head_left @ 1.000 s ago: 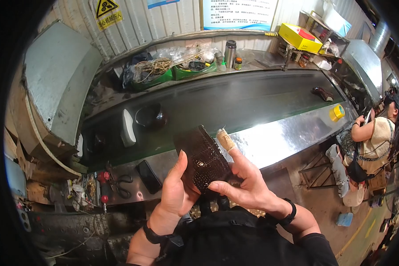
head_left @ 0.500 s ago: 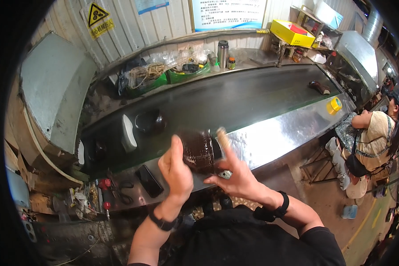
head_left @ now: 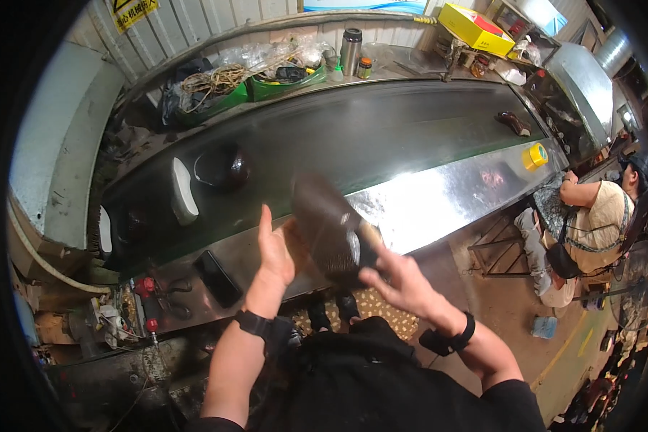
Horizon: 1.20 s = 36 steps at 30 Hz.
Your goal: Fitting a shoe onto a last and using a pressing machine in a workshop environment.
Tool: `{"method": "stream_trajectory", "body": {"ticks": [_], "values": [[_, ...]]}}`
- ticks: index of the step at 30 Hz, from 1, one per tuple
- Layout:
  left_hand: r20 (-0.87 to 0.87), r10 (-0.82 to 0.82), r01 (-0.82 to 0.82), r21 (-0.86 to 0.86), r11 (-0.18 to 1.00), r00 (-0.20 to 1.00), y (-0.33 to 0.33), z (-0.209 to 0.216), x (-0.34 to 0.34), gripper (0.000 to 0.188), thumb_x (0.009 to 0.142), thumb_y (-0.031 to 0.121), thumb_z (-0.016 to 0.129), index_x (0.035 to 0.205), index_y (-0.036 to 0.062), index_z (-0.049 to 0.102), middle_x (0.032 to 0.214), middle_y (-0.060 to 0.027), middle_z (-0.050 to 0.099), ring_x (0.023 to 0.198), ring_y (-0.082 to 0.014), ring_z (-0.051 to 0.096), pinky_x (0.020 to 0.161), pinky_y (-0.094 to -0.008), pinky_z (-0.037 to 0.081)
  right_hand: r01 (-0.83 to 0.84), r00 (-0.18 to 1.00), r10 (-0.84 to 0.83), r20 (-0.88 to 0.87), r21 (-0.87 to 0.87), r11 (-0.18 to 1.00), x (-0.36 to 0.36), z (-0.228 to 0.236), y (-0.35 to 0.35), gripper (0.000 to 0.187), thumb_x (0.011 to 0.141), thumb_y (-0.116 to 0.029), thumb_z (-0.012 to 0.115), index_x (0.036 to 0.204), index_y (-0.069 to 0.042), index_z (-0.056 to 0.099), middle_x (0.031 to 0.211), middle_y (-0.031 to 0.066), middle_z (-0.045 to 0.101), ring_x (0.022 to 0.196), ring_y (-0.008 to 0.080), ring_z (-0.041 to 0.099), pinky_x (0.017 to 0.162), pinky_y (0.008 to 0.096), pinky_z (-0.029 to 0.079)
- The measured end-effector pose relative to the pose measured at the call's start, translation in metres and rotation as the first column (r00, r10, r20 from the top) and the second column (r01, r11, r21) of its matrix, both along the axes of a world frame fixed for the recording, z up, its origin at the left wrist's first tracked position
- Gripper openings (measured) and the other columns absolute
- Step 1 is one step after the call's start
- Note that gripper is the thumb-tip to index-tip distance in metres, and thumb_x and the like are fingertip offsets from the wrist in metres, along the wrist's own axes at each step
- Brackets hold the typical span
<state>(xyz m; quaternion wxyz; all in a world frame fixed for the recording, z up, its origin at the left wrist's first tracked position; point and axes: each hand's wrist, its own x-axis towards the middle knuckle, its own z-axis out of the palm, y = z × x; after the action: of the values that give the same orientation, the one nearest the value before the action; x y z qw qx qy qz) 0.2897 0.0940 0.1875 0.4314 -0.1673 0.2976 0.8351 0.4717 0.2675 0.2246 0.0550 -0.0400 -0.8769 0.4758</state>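
Note:
A glossy dark brown shoe [head_left: 325, 227] is held up over the near edge of the workbench, blurred by motion. My right hand [head_left: 409, 286] grips it from the right, with the thumb low and a tan-covered finger reaching along its opening. To the left, my left hand [head_left: 275, 252] has its thumb raised and its palm spread toward the shoe. Part of that hand's fingers is hidden behind the shoe, and I cannot tell whether they touch it. A black phone [head_left: 218, 279] lies on the metal ledge left of my left hand.
The dark conveyor belt [head_left: 353, 137] carries a white sole [head_left: 183, 191], another dark shoe [head_left: 227, 167] and a brown shoe [head_left: 513, 122] far right. A yellow container [head_left: 535, 156] stands on the metal ledge [head_left: 425, 191]. Scissors [head_left: 174, 299] lie left. A steel flask [head_left: 351, 52] stands behind. A person [head_left: 597, 223] sits at right.
The shoe has turned in my right hand, so a smoother side faces up. My left hand has loosened from it and spread. The whole view has shifted slightly.

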Motion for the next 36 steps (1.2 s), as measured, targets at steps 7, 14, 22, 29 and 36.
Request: {"method": "stream_trajectory", "body": {"ticks": [7, 14, 22, 29, 36], "values": [[-0.272, -0.407, 0.222, -0.521, 0.824, 0.872, -0.002, -0.103, -0.030, 0.034, 0.099, 0.032, 0.063, 0.116, 0.0028, 0.067, 0.109, -0.0079, 0.071, 0.097, -0.0159, 0.064, 0.088, -0.0328, 0.049, -0.157, 0.976, 0.216, -0.034, 0.576, 0.802, 0.068, -0.140, -0.028, 0.084, 0.077, -0.026, 0.077, 0.148, 0.003, 0.042, 0.069, 0.0055, 0.051, 0.079, 0.0251, 0.055, 0.118, 0.0559, 0.032], [-0.544, -0.590, -0.409, -0.839, 0.360, 0.597, 0.033, -0.132, -0.071, 0.032, 0.093, 0.035, 0.071, 0.095, 0.0027, 0.076, 0.090, -0.0107, 0.070, 0.086, -0.0227, 0.066, 0.077, -0.0359, 0.050, 0.171, 0.933, -0.049, -0.357, 0.320, 0.932, 0.025, -0.162, -0.045, 0.079, 0.063, -0.011, 0.092, 0.133, 0.000, 0.057, 0.121, 0.0186, 0.051, 0.102, 0.0331, 0.055, 0.113, 0.0473, 0.042], [-0.622, -0.423, -0.464, -0.779, 0.421, 0.659, 0.002, -0.155, -0.051, 0.034, 0.092, 0.028, 0.070, 0.115, 0.0032, 0.068, 0.103, -0.0182, 0.069, 0.091, -0.0347, 0.068, 0.083, -0.0444, 0.052, 0.078, 0.968, -0.102, -0.231, -0.112, 0.991, 0.020, -0.189, -0.031, 0.119, 0.071, -0.015, 0.090, 0.158, 0.006, 0.011, 0.157, 0.0309, 0.032, 0.144, 0.0444, 0.036, 0.116, 0.0441, 0.034], [-0.274, -0.749, -0.272, -0.954, 0.129, 0.603, 0.035, -0.133, -0.033, 0.084, 0.067, 0.043, 0.081, 0.129, -0.0038, 0.048, 0.128, -0.0271, 0.055, 0.117, -0.0407, 0.059, 0.098, -0.0476, 0.050, -0.032, 0.986, 0.047, -0.160, 0.092, 0.995, 0.021, -0.187, -0.024, 0.097, 0.081, -0.015, 0.082, 0.153, 0.010, 0.021, 0.151, 0.0320, 0.038, 0.141, 0.0462, 0.039, 0.117, 0.0456, 0.034], [-0.405, -0.600, -0.408, -0.902, 0.139, 0.691, 0.030, -0.137, -0.035, 0.053, 0.069, 0.036, 0.076, 0.106, -0.0006, 0.061, 0.100, -0.0207, 0.070, 0.097, -0.0392, 0.067, 0.088, -0.0474, 0.053, -0.076, 0.979, 0.065, -0.193, -0.051, 0.996, 0.014, -0.186, -0.019, 0.086, 0.080, -0.013, 0.079, 0.149, 0.009, 0.033, 0.149, 0.0310, 0.042, 0.139, 0.0460, 0.043, 0.117, 0.0493, 0.033]]}}
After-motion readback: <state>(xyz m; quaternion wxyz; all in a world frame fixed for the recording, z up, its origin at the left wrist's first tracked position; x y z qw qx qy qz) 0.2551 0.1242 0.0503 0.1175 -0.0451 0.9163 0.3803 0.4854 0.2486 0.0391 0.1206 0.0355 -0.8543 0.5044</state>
